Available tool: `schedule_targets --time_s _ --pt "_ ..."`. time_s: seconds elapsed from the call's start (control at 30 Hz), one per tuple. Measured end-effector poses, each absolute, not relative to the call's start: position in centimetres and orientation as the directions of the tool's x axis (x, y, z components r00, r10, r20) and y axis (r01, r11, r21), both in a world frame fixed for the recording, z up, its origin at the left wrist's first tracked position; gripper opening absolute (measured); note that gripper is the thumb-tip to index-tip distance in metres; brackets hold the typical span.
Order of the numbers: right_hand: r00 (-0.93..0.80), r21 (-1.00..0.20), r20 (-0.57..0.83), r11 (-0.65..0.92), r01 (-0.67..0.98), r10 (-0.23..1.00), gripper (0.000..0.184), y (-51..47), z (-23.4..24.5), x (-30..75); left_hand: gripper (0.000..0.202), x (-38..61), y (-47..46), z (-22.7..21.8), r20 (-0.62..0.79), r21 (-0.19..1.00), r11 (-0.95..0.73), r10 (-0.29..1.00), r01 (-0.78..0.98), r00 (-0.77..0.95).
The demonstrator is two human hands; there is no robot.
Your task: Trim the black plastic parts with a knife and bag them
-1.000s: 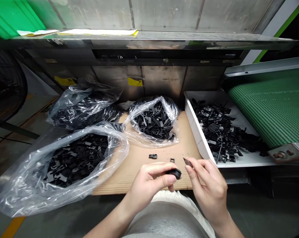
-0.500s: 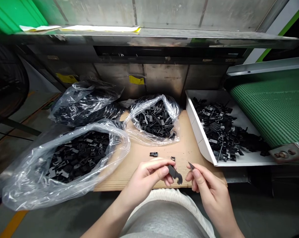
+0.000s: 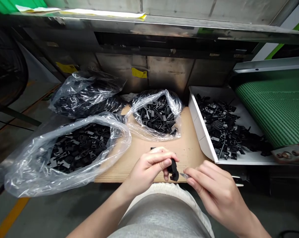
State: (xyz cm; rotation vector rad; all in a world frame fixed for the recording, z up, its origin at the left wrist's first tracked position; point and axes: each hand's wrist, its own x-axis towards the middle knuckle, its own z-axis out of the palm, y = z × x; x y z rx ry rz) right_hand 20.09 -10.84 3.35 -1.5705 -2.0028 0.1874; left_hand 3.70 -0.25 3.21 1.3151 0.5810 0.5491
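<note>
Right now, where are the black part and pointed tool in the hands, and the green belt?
Black part (image 3: 173,170): head view, its middle.
Pointed tool (image 3: 184,175): head view, its bare end.
Green belt (image 3: 278,105): head view, textured upper surface.

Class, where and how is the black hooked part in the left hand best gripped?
Probably pinch the black hooked part by its upper end, coming from the left, as the left hand does: its curved lower end then sits free, near the pointed blade.

Partly Hidden

The left hand (image 3: 151,167) is covering one end of a black part (image 3: 173,171) and some loose piece (image 3: 152,148); the right hand (image 3: 214,186) is hiding the rear of a blade (image 3: 184,175); view edges are cropping the conveyor belt (image 3: 280,109).
</note>
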Motion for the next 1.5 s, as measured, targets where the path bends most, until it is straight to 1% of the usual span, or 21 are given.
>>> schedule_targets --time_s 0.27,0.37,0.57,0.67,0.77,0.83,0.87,0.93,1.0,1.03,1.07,1.1,1.13,1.2,1.23,1.27,1.3,1.33,1.4,1.43,1.5 --pt "-0.196 -0.5 0.313 0.337 0.797 0.929 0.021 -10.6 3.8 19.3 0.017 3.6 -0.3 2.9 -0.024 0.975 0.184 0.644 -0.124 0.765" --pt "-0.203 -0.482 0.321 0.344 0.806 0.925 0.02 -10.5 3.7 19.2 0.018 3.5 -0.2 2.7 -0.016 0.98 0.163 0.643 -0.117 0.765" --pt "-0.219 -0.435 0.331 0.355 0.828 0.918 0.02 -10.3 3.6 19.3 0.018 3.4 -0.3 2.5 -0.045 0.984 0.163 0.628 -0.076 0.777" --pt "-0.218 -0.447 0.347 0.365 0.817 0.912 0.019 -10.7 3.8 19.4 0.019 3.4 -0.2 2.4 -0.036 0.983 0.162 0.634 -0.087 0.773" --pt "-0.193 -0.463 0.412 0.388 0.797 0.89 0.018 -11.2 3.8 19.3 0.019 3.3 -0.1 2.2 -0.037 0.98 0.173 0.647 -0.099 0.761" --pt "-0.174 -0.462 0.456 0.4 0.792 0.873 0.022 -11.4 3.4 19.2 0.019 3.3 0.0 2.0 -0.044 0.978 0.184 0.649 -0.101 0.759" --pt "-0.178 -0.458 0.469 0.41 0.788 0.865 0.026 -11.4 3.1 19.1 0.019 3.4 0.0 2.0 -0.046 0.977 0.187 0.65 -0.101 0.759" --pt "-0.216 -0.462 0.462 0.442 0.769 0.86 0.036 -11.2 2.4 18.9 0.019 3.6 -0.2 1.9 -0.059 0.976 0.198 0.654 -0.095 0.754" --pt "-0.228 -0.496 0.443 0.449 0.743 0.867 0.04 -11.1 1.6 18.9 0.02 3.8 -0.4 1.9 -0.085 0.971 0.221 0.664 -0.087 0.743" --pt "-0.188 -0.521 0.445 0.424 0.741 0.876 0.04 -11.2 1.2 19.0 0.022 3.6 -0.2 1.8 -0.096 0.972 0.223 0.677 -0.079 0.73" --pt "-0.109 -0.554 0.447 0.37 0.746 0.888 0.038 -11.3 0.7 19.2 0.023 3.1 0.1 1.8 -0.101 0.978 0.2 0.703 -0.06 0.704" --pt "-0.003 -0.594 0.441 0.294 0.749 0.898 0.036 -11.4 0.2 19.4 0.024 2.3 0.7 1.6 -0.096 0.989 0.146 0.754 -0.024 0.65" --pt "0.109 -0.64 0.42 0.208 0.74 0.901 0.032 -11.6 -0.3 19.7 0.024 1.0 1.5 1.5 -0.079 0.997 0.063 0.832 0.049 0.55" --pt "0.299 -0.744 0.318 0.042 0.667 0.9 0.025 -11.9 -1.4 20.4 0.023 -2.6 3.5 0.9 0.021 0.954 -0.088 0.973 0.285 0.231" --pt "0.363 -0.799 0.245 -0.025 0.6 0.899 0.024 -12.0 -2.0 20.6 0.026 -4.7 4.5 0.5 0.09 0.899 -0.097 0.995 0.426 0.037" --pt "0.409 -0.851 0.172 -0.074 0.52 0.896 0.024 -12.1 -2.4 20.7 0.031 -6.7 5.5 0.0 0.123 0.871 -0.068 0.989 0.486 -0.083" --pt "0.443 -0.896 0.103 -0.11 0.43 0.89 0.025 -12.1 -2.8 20.7 0.036 -8.5 6.3 -0.6 0.137 0.851 -0.038 0.979 0.524 -0.152" --pt "0.466 -0.932 0.037 -0.138 0.336 0.884 0.026 -12.0 -3.1 20.6 0.042 -9.6 6.8 -1.2 0.136 0.831 -0.012 0.974 0.556 -0.181" --pt "0.477 -0.974 -0.079 -0.17 0.152 0.876 0.027 -11.5 -3.4 20.2 0.046 -9.9 7.1 -2.8 0.106 0.803 -0.005 0.985 0.596 -0.135" --pt "0.473 -0.983 -0.132 -0.177 0.051 0.871 0.028 -11.2 -3.4 19.9 0.042 -8.9 6.9 -3.7 0.083 0.792 -0.027 0.994 0.611 -0.064" --pt "0.441 -0.968 -0.236 -0.173 -0.18 0.866 0.032 -10.4 -3.2 19.1 0.026 -5.4 5.9 -5.5 0.027 0.782 -0.114 0.989 0.613 0.149"
